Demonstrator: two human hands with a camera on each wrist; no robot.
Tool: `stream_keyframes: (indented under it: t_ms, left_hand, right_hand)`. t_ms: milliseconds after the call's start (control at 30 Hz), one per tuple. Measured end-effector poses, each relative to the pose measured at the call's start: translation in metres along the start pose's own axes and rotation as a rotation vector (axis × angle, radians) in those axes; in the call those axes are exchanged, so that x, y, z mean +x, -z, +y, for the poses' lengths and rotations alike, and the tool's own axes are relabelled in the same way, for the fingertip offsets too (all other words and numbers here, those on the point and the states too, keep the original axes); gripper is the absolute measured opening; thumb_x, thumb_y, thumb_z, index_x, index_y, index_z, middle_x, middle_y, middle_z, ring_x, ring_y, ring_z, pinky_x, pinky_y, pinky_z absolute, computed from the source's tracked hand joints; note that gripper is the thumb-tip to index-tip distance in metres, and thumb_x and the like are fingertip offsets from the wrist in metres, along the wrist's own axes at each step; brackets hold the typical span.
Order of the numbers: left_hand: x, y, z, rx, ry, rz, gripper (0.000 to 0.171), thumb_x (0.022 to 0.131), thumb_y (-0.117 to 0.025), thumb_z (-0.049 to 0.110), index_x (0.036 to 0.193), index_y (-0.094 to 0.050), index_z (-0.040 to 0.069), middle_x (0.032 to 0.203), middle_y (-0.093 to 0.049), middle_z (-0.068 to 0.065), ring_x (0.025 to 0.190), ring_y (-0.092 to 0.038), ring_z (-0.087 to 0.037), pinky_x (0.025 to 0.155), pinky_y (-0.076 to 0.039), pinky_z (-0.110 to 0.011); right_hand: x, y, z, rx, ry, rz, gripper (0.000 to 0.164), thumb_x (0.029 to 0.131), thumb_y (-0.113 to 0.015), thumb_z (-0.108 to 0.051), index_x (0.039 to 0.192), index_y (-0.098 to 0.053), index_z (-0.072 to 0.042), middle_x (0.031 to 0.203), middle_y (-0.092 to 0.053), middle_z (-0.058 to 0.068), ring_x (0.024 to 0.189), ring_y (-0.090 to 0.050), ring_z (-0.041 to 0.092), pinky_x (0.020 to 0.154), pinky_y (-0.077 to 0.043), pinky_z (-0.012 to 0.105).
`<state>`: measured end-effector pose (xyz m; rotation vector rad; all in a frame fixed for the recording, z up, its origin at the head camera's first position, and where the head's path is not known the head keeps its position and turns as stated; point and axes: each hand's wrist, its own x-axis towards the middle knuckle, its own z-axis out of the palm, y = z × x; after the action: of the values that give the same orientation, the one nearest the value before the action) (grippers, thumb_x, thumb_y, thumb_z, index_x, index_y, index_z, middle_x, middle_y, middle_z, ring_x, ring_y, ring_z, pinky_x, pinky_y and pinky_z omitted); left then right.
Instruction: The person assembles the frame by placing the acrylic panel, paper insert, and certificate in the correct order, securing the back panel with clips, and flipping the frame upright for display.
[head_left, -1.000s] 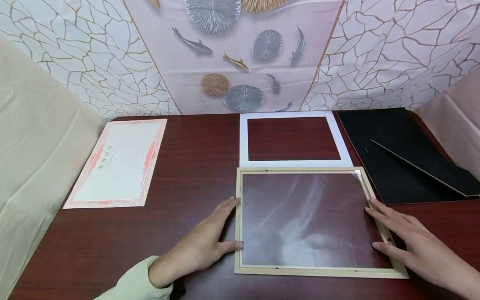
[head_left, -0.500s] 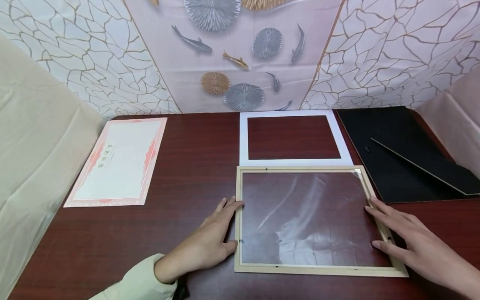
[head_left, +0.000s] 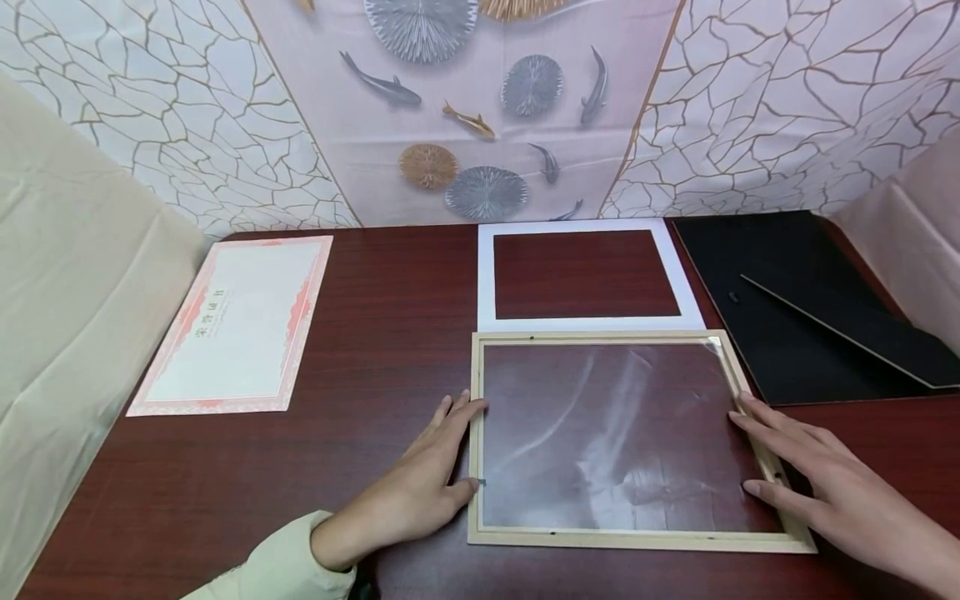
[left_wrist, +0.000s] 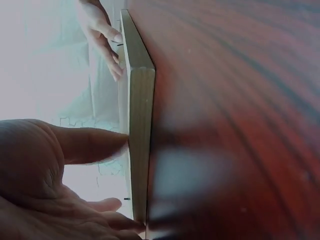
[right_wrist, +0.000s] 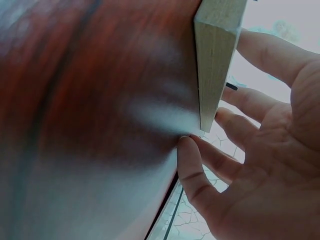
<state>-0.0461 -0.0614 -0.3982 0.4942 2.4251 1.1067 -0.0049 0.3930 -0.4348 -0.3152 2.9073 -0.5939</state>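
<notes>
A pale wooden picture frame (head_left: pixel 637 540) lies flat on the dark red table, small black tabs along its inner edge. A clear sheet (head_left: pixel 570 433) with glare streaks fills it. My left hand (head_left: pixel 420 475) touches the frame's left side, index fingertip over the rim and thumb at the edge. On the right side, my right hand (head_left: pixel 832 479) rests with its fingers across the rim. In the left wrist view, the left thumb (left_wrist: pixel 95 144) meets the frame's wooden side. The right wrist view has the right fingers (right_wrist: pixel 260 52) extended along the frame's other side.
Behind the picture frame lies a white mat border (head_left: pixel 486 279). A black backing board (head_left: pixel 810 358) with a raised stand leg (head_left: pixel 862 329) is at the right. At the left lies a pink-edged certificate (head_left: pixel 247 333). A patterned cloth (head_left: pixel 480 108) hangs behind the table (head_left: pixel 337 450).
My left index fingertip has moved onto the frame's left rim, and the thumb has drawn back from the clear sheet to the edge. Glare on the sheet has shifted; the right hand stays put.
</notes>
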Motion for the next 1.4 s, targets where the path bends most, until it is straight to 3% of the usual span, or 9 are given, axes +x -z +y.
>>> stream_keyframes:
  t_ms: [167,267,400,567,767,933,1400]
  left_hand:
    - [0.0013,-0.0010,-0.0020,0.014,-0.015,0.030,0.080,0.093,-0.079,0.014,0.160,-0.035,0.011,0.174,-0.023,-0.017,0.163,-0.012,-0.038,0.127,-0.018,-0.067]
    - [0.0025,-0.0018,-0.0024,0.007,-0.023,0.075,0.065,0.091,-0.081,0.012,0.144,-0.045,0.007,0.171,-0.031,-0.018,0.161,-0.019,-0.040,0.126,-0.022,-0.065]
    - [0.0029,-0.0008,-0.0020,0.014,-0.036,0.100,0.036,0.088,-0.084,0.013,0.111,-0.056,0.013,0.168,-0.037,-0.019,0.159,-0.025,-0.043,0.123,-0.026,-0.069]
    - [0.0020,0.0018,-0.0021,0.057,-0.058,0.079,0.020,0.086,-0.086,0.014,0.099,-0.071,0.019,0.167,-0.037,-0.020,0.159,-0.026,-0.045,0.118,-0.027,-0.076]
    - [0.0002,0.0055,-0.0043,0.105,-0.093,0.056,0.015,0.085,-0.086,0.013,0.092,-0.080,0.025,0.168,-0.037,-0.018,0.159,-0.026,-0.042,0.117,-0.027,-0.076]
    - [-0.0002,0.0063,-0.0055,0.135,-0.120,0.052,0.015,0.084,-0.086,0.016,0.083,-0.079,0.028,0.168,-0.038,-0.017,0.159,-0.027,-0.042,0.118,-0.028,-0.075]
    - [0.0039,0.0060,-0.0080,0.158,-0.167,0.086,0.019,0.078,-0.089,0.016,0.073,-0.073,0.026,0.163,-0.041,-0.028,0.155,-0.034,-0.047,0.118,-0.031,-0.071]
  right_hand:
    - [0.0005,0.0017,-0.0015,-0.003,-0.029,-0.028,0.083,0.093,-0.080,-0.031,0.163,-0.039,-0.015,0.174,-0.021,0.018,0.137,-0.034,0.052,0.096,-0.034,0.071]
    - [-0.0002,0.0011,-0.0016,-0.003,-0.019,-0.014,0.082,0.092,-0.081,-0.030,0.162,-0.040,-0.015,0.174,-0.022,0.018,0.136,-0.035,0.051,0.096,-0.034,0.070]
    - [-0.0006,0.0008,-0.0010,-0.007,-0.014,-0.013,0.082,0.092,-0.080,-0.030,0.162,-0.040,-0.015,0.175,-0.021,0.017,0.136,-0.035,0.051,0.096,-0.034,0.070]
    - [-0.0011,0.0004,-0.0004,-0.010,-0.011,-0.012,0.082,0.092,-0.080,-0.030,0.162,-0.040,-0.015,0.175,-0.022,0.016,0.136,-0.035,0.051,0.096,-0.034,0.069]
    - [-0.0020,0.0001,0.0002,0.004,0.009,0.009,0.081,0.091,-0.081,-0.027,0.161,-0.042,-0.016,0.175,-0.022,0.015,0.136,-0.036,0.051,0.097,-0.031,0.069]
    - [-0.0015,0.0018,-0.0011,-0.003,-0.017,-0.023,0.082,0.092,-0.080,-0.030,0.162,-0.040,-0.015,0.174,-0.022,0.017,0.137,-0.034,0.052,0.097,-0.032,0.070]
    - [0.0069,0.0092,-0.0044,-0.057,-0.092,-0.122,0.086,0.089,-0.080,-0.042,0.161,-0.042,-0.014,0.170,-0.026,0.027,0.139,-0.037,0.055,0.098,-0.039,0.075]
